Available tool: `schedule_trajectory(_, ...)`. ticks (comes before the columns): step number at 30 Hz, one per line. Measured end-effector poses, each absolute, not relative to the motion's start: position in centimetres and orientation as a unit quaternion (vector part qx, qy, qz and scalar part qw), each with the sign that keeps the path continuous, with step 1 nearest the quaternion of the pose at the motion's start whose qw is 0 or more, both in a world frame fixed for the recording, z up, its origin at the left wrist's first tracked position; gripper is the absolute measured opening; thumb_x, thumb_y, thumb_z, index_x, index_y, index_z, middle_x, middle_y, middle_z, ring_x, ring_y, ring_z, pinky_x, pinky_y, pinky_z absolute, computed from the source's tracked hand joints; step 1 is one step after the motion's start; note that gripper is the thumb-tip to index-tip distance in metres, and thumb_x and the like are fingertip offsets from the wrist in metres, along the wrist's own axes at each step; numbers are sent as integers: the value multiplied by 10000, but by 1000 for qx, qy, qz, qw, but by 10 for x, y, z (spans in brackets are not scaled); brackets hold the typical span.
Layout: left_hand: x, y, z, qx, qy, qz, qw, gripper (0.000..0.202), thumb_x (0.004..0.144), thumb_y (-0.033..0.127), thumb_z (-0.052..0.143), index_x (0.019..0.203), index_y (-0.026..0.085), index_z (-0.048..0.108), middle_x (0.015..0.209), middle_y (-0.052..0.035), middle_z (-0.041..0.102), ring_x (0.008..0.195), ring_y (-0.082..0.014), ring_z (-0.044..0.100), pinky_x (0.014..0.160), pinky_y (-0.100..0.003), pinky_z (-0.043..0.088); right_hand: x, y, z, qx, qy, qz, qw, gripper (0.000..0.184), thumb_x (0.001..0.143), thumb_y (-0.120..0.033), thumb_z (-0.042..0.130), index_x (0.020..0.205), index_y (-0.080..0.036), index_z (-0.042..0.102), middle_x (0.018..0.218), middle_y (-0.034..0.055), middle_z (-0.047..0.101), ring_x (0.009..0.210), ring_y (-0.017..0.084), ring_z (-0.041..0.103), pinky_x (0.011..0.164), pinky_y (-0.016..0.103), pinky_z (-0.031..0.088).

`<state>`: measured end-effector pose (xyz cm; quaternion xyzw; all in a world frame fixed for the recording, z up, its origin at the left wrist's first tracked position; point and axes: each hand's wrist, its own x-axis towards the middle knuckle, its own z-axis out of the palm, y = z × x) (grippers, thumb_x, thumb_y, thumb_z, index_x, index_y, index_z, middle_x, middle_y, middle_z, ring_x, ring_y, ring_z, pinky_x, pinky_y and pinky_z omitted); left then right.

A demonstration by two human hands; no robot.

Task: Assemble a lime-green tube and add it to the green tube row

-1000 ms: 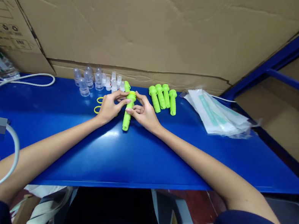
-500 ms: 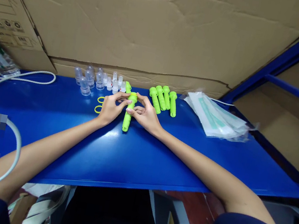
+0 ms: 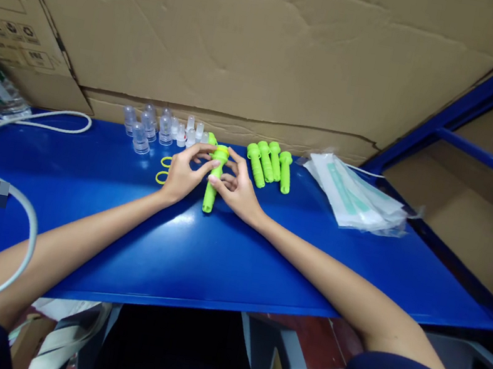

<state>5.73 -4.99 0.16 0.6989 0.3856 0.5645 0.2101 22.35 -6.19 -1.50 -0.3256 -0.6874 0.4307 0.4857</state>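
A bright green plastic tube [image 3: 212,186] stands tilted on the blue table [image 3: 225,251], its wide head uppermost. My left hand [image 3: 183,173] pinches that head from the left. My right hand [image 3: 237,188] grips the tube's head and upper shaft from the right. Two yellow rings [image 3: 164,170] lie just left of my left hand. Several more green tubes [image 3: 269,162] lie side by side to the right of my right hand.
Several small clear vials [image 3: 154,127] stand at the back of the table. A pile of sealed white pouches [image 3: 356,194] lies to the right. A white cable [image 3: 38,122] loops at the left. Cardboard [image 3: 252,45] walls the back; a blue frame [image 3: 481,149] rises at right.
The green tube's lower end has shifted slightly toward me and the tube stands a bit more upright between my fingers. Both hands stay on it.
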Motion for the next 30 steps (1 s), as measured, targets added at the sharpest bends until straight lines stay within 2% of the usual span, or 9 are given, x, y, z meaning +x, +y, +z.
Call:
schedule_trajectory(3,58,-52,4,707,390,553,206,293,856,361,725,1091,195,671,1135,-67,741,966,-189,713,816,-294,516,224,-64,-14,-336,-680,441,480,936,745,-648,773,1432,-312,233,1406,132,500,839,162,701,816,406,655)
schedule_trajectory(9,57,-48,2,715,382,548,206,314,841,360,733,1082,198,614,1115,-52,712,924,-158,657,778,-279,466,226,-61,-17,-317,-688,428,493,778,751,-560,780,1270,-306,259,1328,98,464,840,133,695,725,332,646)
schedule_trajectory(15,56,-44,0,717,366,542,243,432,781,452,795,1056,185,595,1006,-40,687,864,-158,631,717,-273,443,228,-60,-15,-313,-690,430,491,702,754,-404,782,1218,-296,266,1232,51,474,689,74,659,592,251,590)
schedule_trajectory(23,61,-49,0,713,368,532,269,407,767,404,812,1022,201,567,978,-20,665,845,-148,616,700,-264,427,230,-55,-15,-342,-695,401,490,610,716,-302,724,1128,-286,274,1100,6,514,635,57,567,507,203,506)
schedule_trajectory(30,63,-50,-2,716,368,523,282,345,772,359,786,1008,204,589,1014,-27,678,865,-152,617,702,-262,423,231,-52,-14,-361,-701,381,482,505,722,-343,707,974,-281,274,1021,-1,507,640,76,497,464,196,424)
